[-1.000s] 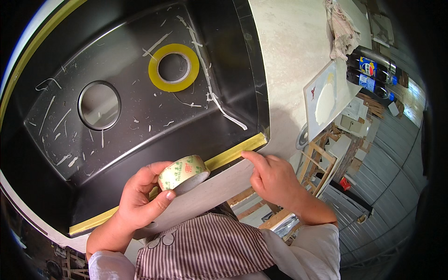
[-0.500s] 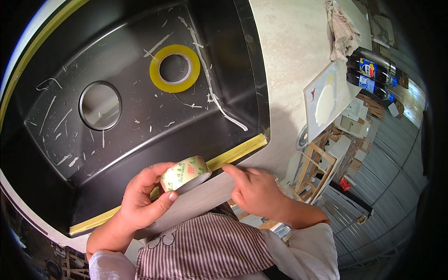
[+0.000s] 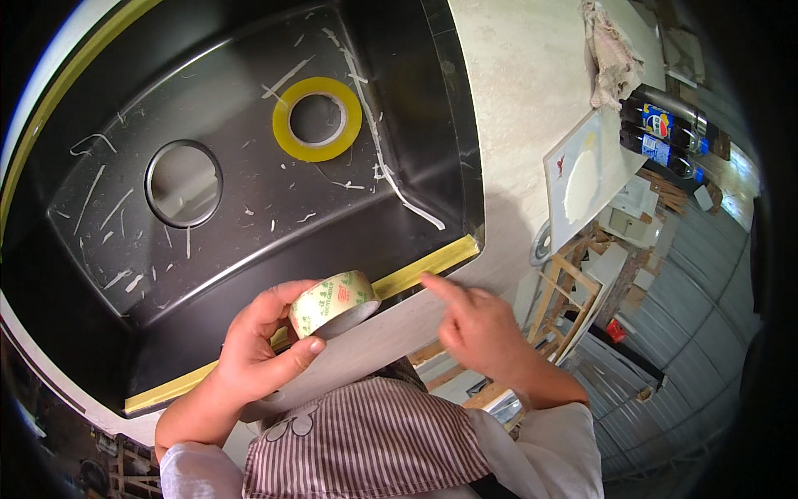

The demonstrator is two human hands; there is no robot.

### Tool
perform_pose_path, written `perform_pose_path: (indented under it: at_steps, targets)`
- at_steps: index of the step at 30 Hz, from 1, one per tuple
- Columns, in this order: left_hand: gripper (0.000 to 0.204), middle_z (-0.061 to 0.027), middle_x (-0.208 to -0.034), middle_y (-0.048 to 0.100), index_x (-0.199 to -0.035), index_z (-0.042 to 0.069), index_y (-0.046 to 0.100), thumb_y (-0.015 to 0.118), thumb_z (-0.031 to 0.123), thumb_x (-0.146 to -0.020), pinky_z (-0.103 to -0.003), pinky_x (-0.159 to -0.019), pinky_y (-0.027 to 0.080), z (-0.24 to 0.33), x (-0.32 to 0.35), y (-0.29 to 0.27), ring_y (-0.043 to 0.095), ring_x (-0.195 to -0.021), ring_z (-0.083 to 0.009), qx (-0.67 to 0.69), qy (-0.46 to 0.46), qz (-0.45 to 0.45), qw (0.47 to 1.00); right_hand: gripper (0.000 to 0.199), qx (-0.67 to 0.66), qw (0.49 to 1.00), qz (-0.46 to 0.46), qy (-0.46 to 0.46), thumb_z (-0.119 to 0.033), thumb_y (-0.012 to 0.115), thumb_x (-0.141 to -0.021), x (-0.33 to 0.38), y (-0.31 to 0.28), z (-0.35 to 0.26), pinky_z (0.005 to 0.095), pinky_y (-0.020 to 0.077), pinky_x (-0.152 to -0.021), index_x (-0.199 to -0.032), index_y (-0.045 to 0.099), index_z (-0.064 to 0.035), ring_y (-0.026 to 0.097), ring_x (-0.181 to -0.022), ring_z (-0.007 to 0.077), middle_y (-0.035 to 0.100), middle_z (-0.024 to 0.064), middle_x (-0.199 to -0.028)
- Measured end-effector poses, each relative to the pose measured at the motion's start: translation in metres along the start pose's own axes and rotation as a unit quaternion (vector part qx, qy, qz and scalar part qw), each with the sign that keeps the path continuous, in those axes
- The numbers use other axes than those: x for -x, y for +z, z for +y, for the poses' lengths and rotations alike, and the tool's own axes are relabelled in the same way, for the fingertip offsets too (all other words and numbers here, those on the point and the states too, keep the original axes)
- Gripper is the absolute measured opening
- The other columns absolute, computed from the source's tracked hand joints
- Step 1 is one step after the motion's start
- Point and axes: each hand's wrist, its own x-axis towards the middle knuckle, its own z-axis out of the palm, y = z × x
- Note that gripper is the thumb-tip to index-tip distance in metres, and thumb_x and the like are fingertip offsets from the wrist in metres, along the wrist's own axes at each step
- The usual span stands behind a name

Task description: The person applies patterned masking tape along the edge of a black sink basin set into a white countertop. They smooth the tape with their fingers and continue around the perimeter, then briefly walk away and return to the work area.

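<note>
My left hand (image 3: 258,345) grips a wide roll of clear packing tape (image 3: 332,304) printed in green and red, held on its side above the near edge of a black sink (image 3: 179,291). A yellow tape strip (image 3: 453,254) runs along that edge. My right hand (image 3: 486,333) has its index finger stretched out, the tip at the strip, with the other fingers curled. Between the hands, the roll hides part of the strip. Inside the sink lies a larger yellow tape roll (image 3: 283,131), right of the round drain hole (image 3: 184,185).
White scraps are scattered over the sink floor. Around the sink runs a pale countertop (image 3: 511,141). At the far right are a crumpled cloth (image 3: 611,54), dark drink bottles (image 3: 661,125), a white-smeared board (image 3: 573,179) and a grey disc (image 3: 542,243). Wooden frames (image 3: 565,308) stand beyond.
My right index finger has slid right along the yellow strip, away from the roll. My left hand and its roll have barely moved; the whole view has shifted slightly.
</note>
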Motion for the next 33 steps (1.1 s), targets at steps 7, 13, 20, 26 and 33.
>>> perform_pose_path:
  at_steps: [7,13,20,26,33]
  targets:
    - [0.052,-0.0114,-0.129,0.058,-0.137,-0.002,0.045,0.064,-0.006,-0.09,-0.03,-0.097,0.046,-0.004,0.001,0.003,0.057,-0.115,-0.0156,-0.084,0.013,0.023,0.996,0.061,-0.023,0.999,0.024,-0.022,0.001,0.059,-0.076,0.0,0.022,-0.006,0.0407,0.0552,-0.07,-0.137,0.054,-0.0048,0.066,-0.078,0.0285,0.07,0.012,-0.097]
    - [0.047,-0.008,-0.119,0.062,-0.137,-0.001,0.046,0.06,-0.005,-0.092,-0.025,-0.091,0.048,0.013,0.011,-0.008,0.059,-0.106,-0.0106,-0.136,-0.029,0.078,0.987,0.062,-0.012,0.999,0.042,-0.029,0.003,0.059,-0.076,0.0,0.02,-0.006,0.04,0.0548,-0.068,-0.136,0.056,-0.0068,0.066,-0.076,0.0278,0.071,0.0106,-0.095]
    - [0.042,-0.0109,-0.109,0.063,-0.122,-0.002,0.048,0.058,-0.008,-0.082,-0.028,-0.09,0.048,0.032,0.031,-0.027,0.061,-0.101,-0.0147,-0.334,-0.02,0.085,0.938,0.061,0.001,0.999,0.044,-0.013,0.002,0.059,-0.077,0.001,0.019,-0.005,0.0416,0.0539,-0.066,-0.136,0.057,-0.011,0.065,-0.074,0.0296,0.07,0.0118,-0.09]
    - [0.039,-0.0057,-0.096,0.057,-0.116,0.001,0.046,0.053,-0.012,-0.079,-0.026,-0.085,0.046,0.013,0.028,-0.035,0.057,-0.092,-0.0123,-0.218,-0.005,0.186,0.958,0.061,-0.003,0.998,0.06,-0.023,0.004,0.059,-0.076,-0.001,0.02,-0.001,0.0403,0.0516,-0.062,-0.134,0.06,-0.013,0.062,-0.066,0.0287,0.065,0.0112,-0.078]
    - [0.035,-0.0087,-0.101,0.065,-0.111,0.003,0.054,0.049,-0.016,-0.082,-0.026,-0.068,0.055,0.019,0.054,-0.083,0.062,-0.079,-0.0113,-0.062,0.011,0.258,0.964,0.062,-0.007,1.0,0.015,-0.013,0.002,0.059,-0.077,0.0,0.014,0.0,0.0442,0.0514,-0.062,-0.136,0.058,-0.0148,0.063,-0.069,0.0323,0.067,0.0128,-0.083]
